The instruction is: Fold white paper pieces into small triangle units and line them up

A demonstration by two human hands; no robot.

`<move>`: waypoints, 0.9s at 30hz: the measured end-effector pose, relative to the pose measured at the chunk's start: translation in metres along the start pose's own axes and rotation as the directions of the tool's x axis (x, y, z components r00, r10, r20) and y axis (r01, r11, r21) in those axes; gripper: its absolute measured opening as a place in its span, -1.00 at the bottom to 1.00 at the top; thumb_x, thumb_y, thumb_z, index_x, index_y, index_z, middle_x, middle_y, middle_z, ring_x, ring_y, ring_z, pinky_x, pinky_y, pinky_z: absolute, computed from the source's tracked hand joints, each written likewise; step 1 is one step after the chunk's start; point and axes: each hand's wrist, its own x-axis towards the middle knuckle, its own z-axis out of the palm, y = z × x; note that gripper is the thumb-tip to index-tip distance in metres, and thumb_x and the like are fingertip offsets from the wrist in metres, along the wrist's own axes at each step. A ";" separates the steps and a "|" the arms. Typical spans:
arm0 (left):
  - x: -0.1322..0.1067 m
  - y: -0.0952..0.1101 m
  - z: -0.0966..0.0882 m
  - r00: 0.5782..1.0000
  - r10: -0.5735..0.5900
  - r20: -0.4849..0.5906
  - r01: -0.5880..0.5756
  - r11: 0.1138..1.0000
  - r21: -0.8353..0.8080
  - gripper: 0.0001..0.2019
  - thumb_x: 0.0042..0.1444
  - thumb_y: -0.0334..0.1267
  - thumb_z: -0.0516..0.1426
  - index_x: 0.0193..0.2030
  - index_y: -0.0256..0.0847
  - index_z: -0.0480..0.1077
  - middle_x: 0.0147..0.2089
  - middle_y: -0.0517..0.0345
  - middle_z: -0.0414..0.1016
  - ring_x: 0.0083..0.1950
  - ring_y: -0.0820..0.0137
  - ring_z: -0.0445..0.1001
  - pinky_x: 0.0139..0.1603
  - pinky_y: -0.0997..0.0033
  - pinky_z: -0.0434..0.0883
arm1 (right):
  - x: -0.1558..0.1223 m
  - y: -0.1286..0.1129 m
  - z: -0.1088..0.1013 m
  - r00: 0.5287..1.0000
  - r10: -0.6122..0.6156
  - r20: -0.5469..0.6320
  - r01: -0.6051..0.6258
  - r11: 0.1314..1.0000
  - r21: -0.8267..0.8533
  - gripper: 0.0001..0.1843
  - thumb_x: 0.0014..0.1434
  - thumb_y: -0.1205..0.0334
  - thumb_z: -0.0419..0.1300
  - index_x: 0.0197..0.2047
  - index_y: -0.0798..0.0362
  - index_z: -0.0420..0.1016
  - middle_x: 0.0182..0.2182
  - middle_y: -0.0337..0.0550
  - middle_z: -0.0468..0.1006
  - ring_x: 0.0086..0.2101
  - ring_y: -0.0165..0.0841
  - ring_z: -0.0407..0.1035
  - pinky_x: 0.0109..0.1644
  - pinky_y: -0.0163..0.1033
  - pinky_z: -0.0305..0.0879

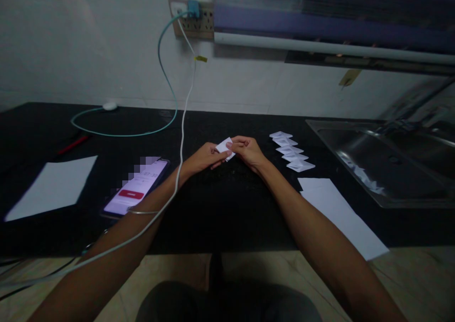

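Between my two hands is a small folded piece of white paper (pixel 223 146), held up over the dark counter. My left hand (pixel 206 157) pinches its lower left side, thumb on top. My right hand (pixel 247 150) grips the right side, with the thumb pressed on the face of the paper. The fingers behind the paper are partly hidden. To the right of my right hand lies a row of several folded white paper pieces (pixel 289 150), overlapping one another.
White sheets (pixel 337 213) lie at the counter's right front edge, beside a metal sink (pixel 401 170). On the left are another white sheet (pixel 53 187) and a lit phone (pixel 137 187). A white cable (pixel 182 137) crosses over my left forearm; a teal cable (pixel 124 135) loops behind.
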 end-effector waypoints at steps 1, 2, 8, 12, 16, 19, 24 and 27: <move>0.000 0.000 0.000 1.000 0.000 0.017 0.000 1.000 -0.005 -0.58 0.20 -0.04 0.21 -0.57 -0.27 0.39 -0.70 0.27 0.29 -0.69 0.60 0.21 -0.65 0.60 0.08 | 0.001 0.001 0.000 1.000 -0.016 -0.018 0.016 1.000 -0.007 -0.59 -0.20 -0.02 0.52 -0.35 0.04 0.61 -0.40 -0.19 0.62 -0.39 -0.39 0.45 -0.25 -0.26 0.36; 0.001 0.000 -0.001 1.000 0.001 0.029 0.000 1.000 -0.004 -0.60 0.20 -0.04 0.21 -0.55 -0.27 0.40 -0.71 0.27 0.30 -0.69 0.59 0.22 -0.65 0.60 0.08 | 0.001 0.002 0.000 0.999 -0.029 -0.037 0.029 0.999 -0.014 -0.59 -0.21 -0.02 0.52 -0.35 0.05 0.60 -0.40 -0.19 0.62 -0.39 -0.39 0.45 -0.25 -0.26 0.36; 0.002 -0.003 -0.003 1.000 -0.003 0.031 0.002 1.000 0.015 -0.59 0.22 -0.02 0.19 -0.52 -0.30 0.45 -0.70 0.26 0.31 -0.68 0.60 0.22 -0.63 0.62 0.10 | 0.003 0.003 0.001 0.995 -0.045 -0.093 0.047 0.998 0.029 -0.62 -0.23 0.02 0.53 -0.40 0.05 0.58 -0.42 -0.21 0.62 -0.40 -0.40 0.45 -0.25 -0.26 0.35; 0.002 -0.003 -0.001 0.999 0.009 0.050 -0.010 1.000 0.013 -0.58 0.26 0.01 0.13 -0.45 -0.31 0.50 -0.71 0.27 0.31 -0.68 0.60 0.23 -0.60 0.63 0.15 | 0.003 0.003 0.002 0.994 -0.037 -0.103 0.045 0.996 0.082 -0.62 -0.23 0.03 0.53 -0.38 0.05 0.59 -0.43 -0.23 0.61 -0.41 -0.41 0.44 -0.24 -0.27 0.35; 0.003 -0.004 0.000 1.000 -0.006 0.017 0.006 1.000 0.026 -0.57 0.23 0.01 0.16 -0.52 -0.29 0.42 -0.72 0.27 0.31 -0.71 0.60 0.21 -0.65 0.62 0.11 | 0.004 0.005 0.002 0.996 -0.021 -0.089 0.025 0.998 0.053 -0.60 -0.18 0.00 0.51 -0.34 0.06 0.59 -0.43 -0.22 0.60 -0.41 -0.40 0.44 -0.25 -0.27 0.36; 0.003 -0.005 -0.002 0.999 0.013 -0.040 -0.012 1.000 0.027 -0.52 0.21 0.07 0.16 -0.57 -0.27 0.37 -0.74 0.26 0.29 -0.72 0.59 0.20 -0.67 0.61 0.09 | 0.003 0.004 0.002 0.997 -0.038 -0.069 0.041 0.998 0.043 -0.51 -0.15 -0.01 0.50 -0.18 0.04 0.59 -0.42 -0.24 0.60 -0.43 -0.41 0.43 -0.25 -0.26 0.39; 0.002 -0.002 -0.007 0.985 0.079 -0.156 -0.090 0.994 -0.067 -0.44 0.18 0.21 0.14 -0.60 -0.25 0.33 -0.74 0.25 0.26 -0.71 0.61 0.16 -0.66 0.59 0.06 | -0.003 -0.007 0.001 0.991 -0.113 0.072 0.113 0.994 0.011 -0.23 -0.15 0.05 0.51 0.16 -0.15 0.44 -0.24 -0.22 0.63 -0.27 -0.32 0.50 -0.11 -0.17 0.46; 0.002 0.001 -0.006 0.987 0.036 -0.155 -0.057 0.990 -0.131 -0.44 0.18 0.22 0.13 -0.56 -0.26 0.34 -0.71 0.24 0.29 -0.69 0.62 0.16 -0.66 0.59 0.06 | -0.004 -0.009 -0.001 0.983 -0.145 0.111 0.149 0.988 -0.029 -0.34 -0.13 0.08 0.50 0.08 -0.10 0.52 -0.23 -0.20 0.63 -0.21 -0.29 0.52 -0.01 -0.11 0.45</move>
